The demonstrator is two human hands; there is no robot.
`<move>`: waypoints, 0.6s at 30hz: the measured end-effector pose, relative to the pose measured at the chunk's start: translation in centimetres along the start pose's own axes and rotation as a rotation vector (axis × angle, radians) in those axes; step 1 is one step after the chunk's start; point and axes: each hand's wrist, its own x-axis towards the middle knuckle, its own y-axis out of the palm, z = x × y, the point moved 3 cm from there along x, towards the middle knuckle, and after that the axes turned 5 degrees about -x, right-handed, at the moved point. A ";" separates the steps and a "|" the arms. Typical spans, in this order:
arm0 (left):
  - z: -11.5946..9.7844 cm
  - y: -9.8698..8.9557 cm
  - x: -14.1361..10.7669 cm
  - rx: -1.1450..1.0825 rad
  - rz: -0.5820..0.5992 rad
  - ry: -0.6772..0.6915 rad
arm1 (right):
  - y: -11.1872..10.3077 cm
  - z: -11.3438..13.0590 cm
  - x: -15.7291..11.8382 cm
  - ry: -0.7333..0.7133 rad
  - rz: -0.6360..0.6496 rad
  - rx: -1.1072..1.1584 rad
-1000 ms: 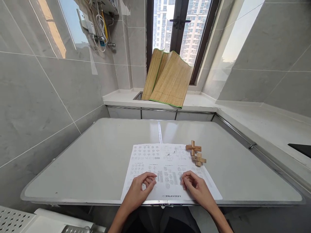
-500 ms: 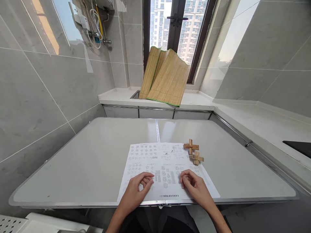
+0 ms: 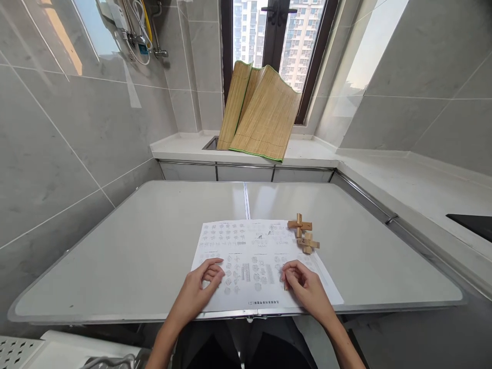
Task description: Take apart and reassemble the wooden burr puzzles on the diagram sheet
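A white sheet (image 3: 240, 246) printed with small line diagrams lies on the table in front of me. Over its lower left edge is my left hand (image 3: 200, 287), holding nothing, its fingers loosely bent and the thumb apart from them. At the lower right of the sheet, my right hand (image 3: 305, 287) is curled closed with thumb and fingers together; whether anything small is inside cannot be seen. Two wooden interlocking puzzles lie by the sheet's upper right edge, beyond my right hand: a darker cross-shaped one (image 3: 299, 225) and a paler one (image 3: 308, 243) just in front of it.
The pale folding table (image 3: 126, 251) has a metal rim and a centre seam. Behind it, a folded bamboo mat (image 3: 265, 115) leans on the white counter (image 3: 184, 146) before the window. Tiled walls flank the table. A white perforated object (image 3: 23, 351) stands at lower left.
My left hand has shifted left, away from the sheet's middle, and its thumb and fingers have spread apart a little. The right hand keeps its curled pose. The view has tilted slightly down.
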 end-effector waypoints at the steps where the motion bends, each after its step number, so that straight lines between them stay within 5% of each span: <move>1: 0.2 -0.6 0.2 0.006 -0.022 -0.013 | 0.0 0.0 0.0 0.005 0.002 0.004; 6: 0.6 -2.5 0.6 -0.026 -0.069 -0.046 | -0.1 -0.2 0.1 0.008 -0.009 0.018; 18: 0.5 -2.2 -0.2 -0.075 -0.064 -0.037 | -0.2 0.0 -0.1 0.028 -0.050 0.013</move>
